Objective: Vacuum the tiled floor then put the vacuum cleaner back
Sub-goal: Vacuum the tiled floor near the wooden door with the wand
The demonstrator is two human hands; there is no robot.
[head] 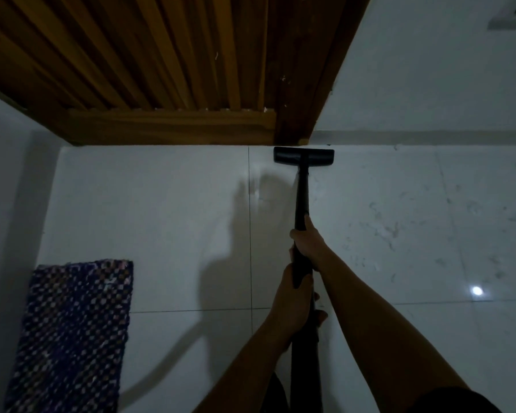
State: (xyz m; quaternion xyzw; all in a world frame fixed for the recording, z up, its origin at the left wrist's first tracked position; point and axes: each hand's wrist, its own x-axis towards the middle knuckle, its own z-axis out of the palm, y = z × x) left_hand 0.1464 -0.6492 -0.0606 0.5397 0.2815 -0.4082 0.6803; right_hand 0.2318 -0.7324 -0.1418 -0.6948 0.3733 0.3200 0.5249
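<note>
Black vacuum wand (301, 201), lower end behind both hands, dim.

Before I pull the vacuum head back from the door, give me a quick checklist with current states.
1. Right hand gripping the wand: ok, fingers wrapped round it, forward of the other hand.
2. Left hand gripping the wand: ok, lower down.
3. Floor head flat on the tiled floor: ok, it appears to sit level, close against the wooden door frame.
4. Pull-back path clear: ok, bare tile behind the head.
5. Woven mat clear of the head: ok, well off to the left.
6. Hose and vacuum body position: cannot tell, out of view.
</note>
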